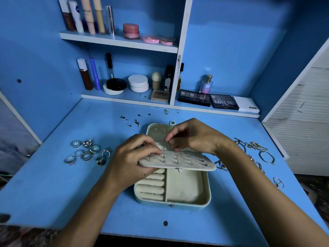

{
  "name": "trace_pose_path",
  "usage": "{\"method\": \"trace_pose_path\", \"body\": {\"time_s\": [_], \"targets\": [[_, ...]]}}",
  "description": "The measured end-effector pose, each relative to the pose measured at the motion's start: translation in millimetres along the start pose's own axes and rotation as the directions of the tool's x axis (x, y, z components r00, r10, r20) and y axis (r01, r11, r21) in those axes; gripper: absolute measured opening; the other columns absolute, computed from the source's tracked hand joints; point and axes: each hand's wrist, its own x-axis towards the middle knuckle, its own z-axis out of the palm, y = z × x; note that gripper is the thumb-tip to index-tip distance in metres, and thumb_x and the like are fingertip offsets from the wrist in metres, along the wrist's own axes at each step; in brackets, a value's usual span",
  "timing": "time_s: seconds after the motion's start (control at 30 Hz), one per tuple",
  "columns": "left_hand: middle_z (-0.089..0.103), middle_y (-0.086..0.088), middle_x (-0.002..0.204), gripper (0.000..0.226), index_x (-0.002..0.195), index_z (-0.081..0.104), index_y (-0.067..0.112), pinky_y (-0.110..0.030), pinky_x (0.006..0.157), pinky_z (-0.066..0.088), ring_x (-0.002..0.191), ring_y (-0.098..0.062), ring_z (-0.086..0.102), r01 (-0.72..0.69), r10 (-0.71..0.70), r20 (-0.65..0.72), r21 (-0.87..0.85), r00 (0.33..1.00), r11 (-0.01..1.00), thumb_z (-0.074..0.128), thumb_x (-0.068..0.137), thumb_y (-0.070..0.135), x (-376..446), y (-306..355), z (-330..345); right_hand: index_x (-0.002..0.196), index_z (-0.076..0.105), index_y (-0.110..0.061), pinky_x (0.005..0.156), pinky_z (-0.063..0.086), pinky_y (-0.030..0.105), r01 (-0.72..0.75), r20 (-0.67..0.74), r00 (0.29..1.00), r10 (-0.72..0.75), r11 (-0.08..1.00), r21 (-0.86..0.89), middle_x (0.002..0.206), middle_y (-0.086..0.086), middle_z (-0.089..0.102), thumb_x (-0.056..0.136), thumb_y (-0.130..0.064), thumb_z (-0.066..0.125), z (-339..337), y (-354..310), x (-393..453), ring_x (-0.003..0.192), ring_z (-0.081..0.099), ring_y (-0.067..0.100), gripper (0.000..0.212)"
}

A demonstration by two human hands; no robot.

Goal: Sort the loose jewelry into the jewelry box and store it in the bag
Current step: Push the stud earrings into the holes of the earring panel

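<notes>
Jewelry box (pixel 187 189) lay open mid-bench, its earring panel (pixel 178 162) part-filled with studs. Left hand (pixel 130 157) gripped the panel's edge; right hand (pixel 192 136) pinched something small above it. Rings (pixel 85 152), studs (pixel 131 120) and chains (pixel 256 152) were still loose; no bag was visible.

Right fingers (pixel 170 139) hide whatever they pinch.

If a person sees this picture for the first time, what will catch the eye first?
First, the two hands at the centre: the left hand grips the earring panel over the open jewelry box, while the right hand pinches at the panel's far edge. Next, the rings lying in a cluster left of the box, and the bracelets spread to its right on the blue table.
</notes>
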Motion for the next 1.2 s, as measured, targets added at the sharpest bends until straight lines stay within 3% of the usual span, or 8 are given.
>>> {"method": "trace_pose_path", "body": {"time_s": [0.37, 0.53, 0.8, 1.2], "targets": [[0.064, -0.002, 0.09, 0.018, 0.085, 0.078, 0.013, -0.017, 0.078, 0.047, 0.083, -0.013, 0.062, 0.022, -0.022, -0.007, -0.002, 1.0, 1.0, 0.071, 0.073, 0.024, -1.1, -0.4, 1.4, 0.096, 0.071, -0.009, 0.077, 0.06, 0.031, 0.032, 0.054, 0.998, -0.034, 0.999, 0.032, 0.08, 0.003, 0.069, 0.088, 0.01, 0.063, 2.0, -1.8, 0.8, 0.077, 0.064, 0.019, 0.022], [0.064, -0.001, 0.091, 0.018, 0.085, 0.078, 0.013, -0.02, 0.078, 0.048, 0.084, -0.013, 0.062, 0.021, -0.021, -0.01, 0.002, 1.0, 1.0, 0.071, 0.073, 0.025, -1.7, -0.3, 1.2, 0.095, 0.076, -0.017, 0.083, 0.06, 0.033, 0.035, 0.051, 0.998, -0.032, 0.997, -0.065, 0.079, -0.004, 0.073, 0.094, -0.005, 0.065, 1.4, -0.9, 2.5, 0.078, 0.069, 0.017, 0.017], [0.064, -0.001, 0.091, 0.018, 0.086, 0.078, 0.013, -0.023, 0.077, 0.05, 0.084, -0.014, 0.062, 0.02, -0.02, -0.006, 0.004, 1.0, 1.0, 0.072, 0.073, 0.025, -1.3, -1.4, 1.8, 0.091, 0.074, -0.018, 0.073, 0.056, 0.021, 0.058, 0.051, 0.997, -0.053, 0.993, -0.105, 0.075, -0.011, 0.069, 0.096, -0.008, 0.063, 4.3, -5.7, -0.9, 0.075, 0.065, 0.006, 0.016], [0.064, -0.002, 0.09, 0.017, 0.085, 0.078, 0.012, -0.023, 0.076, 0.05, 0.083, -0.014, 0.062, 0.023, -0.023, -0.015, 0.0, 1.0, 1.0, 0.074, 0.073, 0.024, -1.5, -1.1, 2.3, 0.092, 0.074, -0.015, 0.08, 0.06, 0.03, 0.075, 0.071, 0.995, -0.067, 0.989, -0.126, 0.076, -0.007, 0.07, 0.093, -0.005, 0.066, 2.7, -7.6, -0.5, 0.074, 0.068, 0.012, 0.013]]}}
